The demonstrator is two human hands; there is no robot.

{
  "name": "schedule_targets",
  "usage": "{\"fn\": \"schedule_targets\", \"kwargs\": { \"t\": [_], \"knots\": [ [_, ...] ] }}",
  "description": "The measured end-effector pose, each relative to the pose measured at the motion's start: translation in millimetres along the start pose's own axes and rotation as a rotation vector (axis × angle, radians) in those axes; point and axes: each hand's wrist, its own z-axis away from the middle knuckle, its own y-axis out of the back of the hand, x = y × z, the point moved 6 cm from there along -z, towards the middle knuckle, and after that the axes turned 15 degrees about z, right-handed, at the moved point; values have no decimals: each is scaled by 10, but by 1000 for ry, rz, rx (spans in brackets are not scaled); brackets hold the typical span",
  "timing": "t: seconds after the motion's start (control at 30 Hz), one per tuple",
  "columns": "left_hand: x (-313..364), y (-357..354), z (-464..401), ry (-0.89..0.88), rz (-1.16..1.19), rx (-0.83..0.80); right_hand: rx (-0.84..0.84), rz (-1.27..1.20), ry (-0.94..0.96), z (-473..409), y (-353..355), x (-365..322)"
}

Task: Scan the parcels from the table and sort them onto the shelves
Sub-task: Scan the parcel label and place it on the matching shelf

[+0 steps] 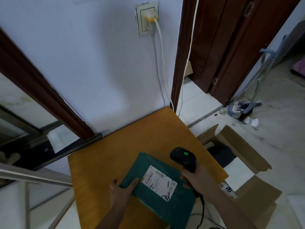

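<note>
Left hand [121,190] pins the green plastic mailer parcel [158,187] flat at the tabletop's near edge; right hand [194,178] grips the black handheld scanner [184,158], its light green — shelving still ahead.

the parcel [158,184] is a matt green plastic mailer, wrinkled, with a smooth white paper label [159,182]. table [105,166]: smooth yellow-brown wood. scanner [183,157]: black plastic, slightly glossy. box [239,149]: plain brown cardboard.

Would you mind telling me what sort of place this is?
Probably a room in a home used for parcel sorting, not a warehouse: a wooden door, a wall socket, tiled floor, and a small table holding one green parcel.
</note>
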Motion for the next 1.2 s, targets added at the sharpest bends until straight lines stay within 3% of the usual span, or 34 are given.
{"fn": "schedule_targets", "kwargs": {
  "t": [0.13,0.23,0.73,0.93,1.2],
  "knots": [
    [-299,-197,166,351,329,52,-59,181,46,-51,-123,65],
    [-252,-387,282,445,460,26,-84,264,68,-50,-184,81],
    [679,-764,-68,190,500,-248,-148,215,-54,-7,-414,272],
    [575,-724,154,29,260,-120,-108,164,-77,38,-565,300],
    [639,-797,143,-36,164,-141,-81,154,-80,11,-559,274]
  ]
}}
